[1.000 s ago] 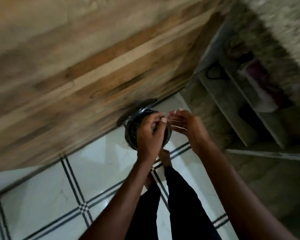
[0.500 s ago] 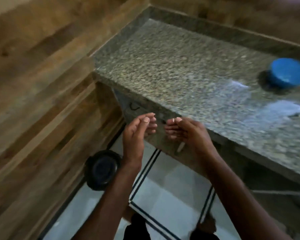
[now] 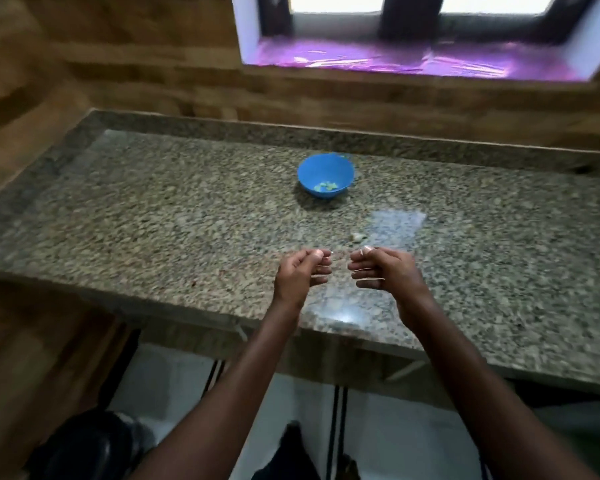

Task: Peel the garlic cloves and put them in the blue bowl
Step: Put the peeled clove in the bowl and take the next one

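The blue bowl stands on the granite counter near its middle, with a few pale peeled cloves at its bottom. One unpeeled garlic clove lies on the counter in front of the bowl, just beyond my right hand. My left hand and my right hand hover side by side over the counter's front part, a short gap between them. The fingers of both are loosely curled, and I see nothing held in either.
A black bin stands on the tiled floor at the lower left, below the counter's front edge. Wood-panelled wall runs along the left and back. A window sill with a purple sheet lies behind the counter.
The view swung up from the bin on the floor to the counter. Both hands rose from over the bin to above the counter's front part.
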A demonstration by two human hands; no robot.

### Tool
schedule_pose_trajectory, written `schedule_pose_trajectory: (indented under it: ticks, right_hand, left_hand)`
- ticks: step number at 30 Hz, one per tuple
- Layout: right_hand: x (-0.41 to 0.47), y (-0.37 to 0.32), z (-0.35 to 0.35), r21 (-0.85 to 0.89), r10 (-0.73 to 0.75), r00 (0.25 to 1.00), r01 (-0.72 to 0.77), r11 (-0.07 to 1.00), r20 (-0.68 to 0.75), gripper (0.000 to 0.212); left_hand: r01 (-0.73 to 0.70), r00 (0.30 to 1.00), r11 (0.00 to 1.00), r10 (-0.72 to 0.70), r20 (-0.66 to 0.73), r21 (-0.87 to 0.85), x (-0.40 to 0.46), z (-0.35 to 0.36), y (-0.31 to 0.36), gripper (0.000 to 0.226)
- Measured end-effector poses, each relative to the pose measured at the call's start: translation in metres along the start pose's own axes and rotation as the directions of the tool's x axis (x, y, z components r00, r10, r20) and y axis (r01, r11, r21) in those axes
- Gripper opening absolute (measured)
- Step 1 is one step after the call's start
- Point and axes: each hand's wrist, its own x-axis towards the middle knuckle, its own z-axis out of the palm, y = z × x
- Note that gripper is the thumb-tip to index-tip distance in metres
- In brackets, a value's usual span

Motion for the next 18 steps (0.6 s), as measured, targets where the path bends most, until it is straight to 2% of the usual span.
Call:
schedule_pose_trajectory:
  ticks: [6, 8, 10, 12, 14, 16, 18]
  right_hand:
    - [0.074, 0.027, -0.061, -0.058, 0.057, 0.991, -0.064, 0.996, -0.12, 0.02]
    - [0.099, 0.037, -0.074, -0.097, 0.069, 0.988, -0.083, 0.992, -0.136, 0.018]
    - [0.12, 0.047, -0.081, -0.164, 0.077, 0.985, -0.102, 0.981, -0.154, 0.016]
    - [0.139, 0.059, -0.086, -0.257, 0.068, 0.98, -0.116, 0.96, -0.187, 0.014]
    - [0.151, 0.067, -0.089, -0.394, 0.027, 0.973, -0.118, 0.911, -0.229, 0.011]
    - [0.159, 0.071, -0.091, -0.546, -0.026, 0.972, -0.11, 0.83, -0.235, 0.008]
    - [0.167, 0.079, -0.093, -0.632, -0.047, 0.974, -0.106, 0.768, -0.221, 0.016]
  left_hand:
    - [0.086, 0.99, 0.981, -0.104, 0.093, 0.173, 0.082, 0.074, -0.056, 0.015]
    - [0.05, 0.99, 0.955, -0.086, 0.112, 0.291, 0.102, 0.088, -0.072, 0.012]
    - [-0.051, 0.991, 0.887, -0.012, 0.133, 0.459, 0.116, 0.094, -0.086, 0.013]
    - [-0.201, 0.978, 0.747, 0.116, 0.175, 0.634, 0.127, 0.097, -0.102, 0.022]
    - [-0.356, 0.933, 0.495, 0.238, 0.27, 0.793, 0.13, 0.094, -0.119, 0.033]
    - [-0.429, 0.891, 0.27, 0.285, 0.354, 0.862, 0.129, 0.09, -0.135, 0.044]
    - [-0.443, 0.88, 0.196, 0.285, 0.381, 0.875, 0.124, 0.088, -0.146, 0.048]
